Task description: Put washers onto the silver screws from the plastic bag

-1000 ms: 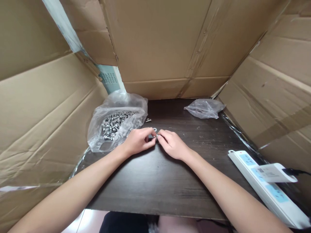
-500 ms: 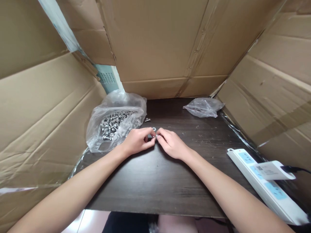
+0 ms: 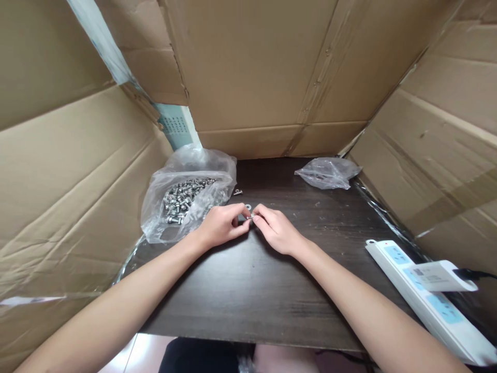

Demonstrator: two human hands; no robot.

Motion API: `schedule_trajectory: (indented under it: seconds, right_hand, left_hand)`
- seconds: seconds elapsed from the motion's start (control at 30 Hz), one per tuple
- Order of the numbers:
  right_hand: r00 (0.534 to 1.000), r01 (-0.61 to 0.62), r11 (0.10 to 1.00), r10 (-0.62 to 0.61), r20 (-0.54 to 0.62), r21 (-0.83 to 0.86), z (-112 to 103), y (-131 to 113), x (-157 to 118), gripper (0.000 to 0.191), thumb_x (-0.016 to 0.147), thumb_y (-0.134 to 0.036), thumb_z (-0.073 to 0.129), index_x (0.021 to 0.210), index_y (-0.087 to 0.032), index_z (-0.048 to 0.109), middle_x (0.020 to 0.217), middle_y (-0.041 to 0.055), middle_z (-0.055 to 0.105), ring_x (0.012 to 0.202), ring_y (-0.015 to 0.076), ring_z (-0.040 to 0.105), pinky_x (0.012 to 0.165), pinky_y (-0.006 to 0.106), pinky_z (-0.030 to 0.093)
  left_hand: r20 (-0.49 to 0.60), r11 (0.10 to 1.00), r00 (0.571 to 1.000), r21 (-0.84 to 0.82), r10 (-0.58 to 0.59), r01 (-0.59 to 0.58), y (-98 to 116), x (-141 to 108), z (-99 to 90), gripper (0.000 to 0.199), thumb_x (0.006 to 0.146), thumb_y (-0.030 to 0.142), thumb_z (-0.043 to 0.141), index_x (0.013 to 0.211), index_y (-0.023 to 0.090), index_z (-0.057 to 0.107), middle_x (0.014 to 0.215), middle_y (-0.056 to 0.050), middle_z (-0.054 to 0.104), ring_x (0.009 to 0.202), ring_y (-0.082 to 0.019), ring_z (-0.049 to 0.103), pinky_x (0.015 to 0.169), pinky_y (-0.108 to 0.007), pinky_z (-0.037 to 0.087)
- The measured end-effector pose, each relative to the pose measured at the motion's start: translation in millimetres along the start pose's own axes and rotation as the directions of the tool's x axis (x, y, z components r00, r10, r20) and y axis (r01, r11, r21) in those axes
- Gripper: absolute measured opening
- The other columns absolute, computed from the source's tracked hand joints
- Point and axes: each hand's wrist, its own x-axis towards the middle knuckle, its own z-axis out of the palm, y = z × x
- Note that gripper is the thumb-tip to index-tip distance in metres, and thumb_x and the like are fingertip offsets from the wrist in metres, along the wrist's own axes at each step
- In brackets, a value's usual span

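Observation:
My left hand (image 3: 224, 225) pinches a small silver bolt (image 3: 251, 216) between thumb and fingertips, just above the dark table. My right hand (image 3: 278, 228) meets it from the other side, its thumb and forefinger closed on the bolt's other end. The fingers cover most of the bolt. Right behind the fingertips lies a flat washer (image 3: 248, 207). Farther back another small metal bolt (image 3: 238, 192) rests on the tabletop, with a ring-like part against it. An open clear plastic bag (image 3: 155, 199) full of bolts (image 3: 180, 199) stands left of my left hand.
A second clear plastic bag (image 3: 329, 173) lies at the back right. Along the right edge runs a white power strip (image 3: 423, 305) with a white plug-in adapter (image 3: 440, 276) and black cable. Cardboard walls (image 3: 256, 67) enclose the table (image 3: 240, 295) on three sides.
The whole view has shifted slightly. Both hands keep their pinch on the bolt at nearly the same place, with only a small movement of the fingertips.

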Motion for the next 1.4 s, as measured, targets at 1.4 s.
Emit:
schedule_trajectory:
  seconds: [1.4]
  right_hand:
    - [1.0, 0.012, 1.0, -0.012, -0.016, -0.009, 0.0, 0.4, 0.0, 0.016, 0.103, -0.027, 0.044, 0.09, -0.022, 0.052, 0.086, 0.0026, 0.065, 0.079, 0.0187, 0.06, 0.075, 0.031, 0.042]
  left_hand:
    - [0.001, 1.0, 1.0, -0.002, -0.01, 0.011, -0.2, 0.6, 0.7, 0.007, 0.088, 0.024, 0.067, 0.093, 0.019, 0.067, 0.065, 0.005, 0.066, 0.052, -0.009, 0.059, 0.056, -0.02, 0.042]
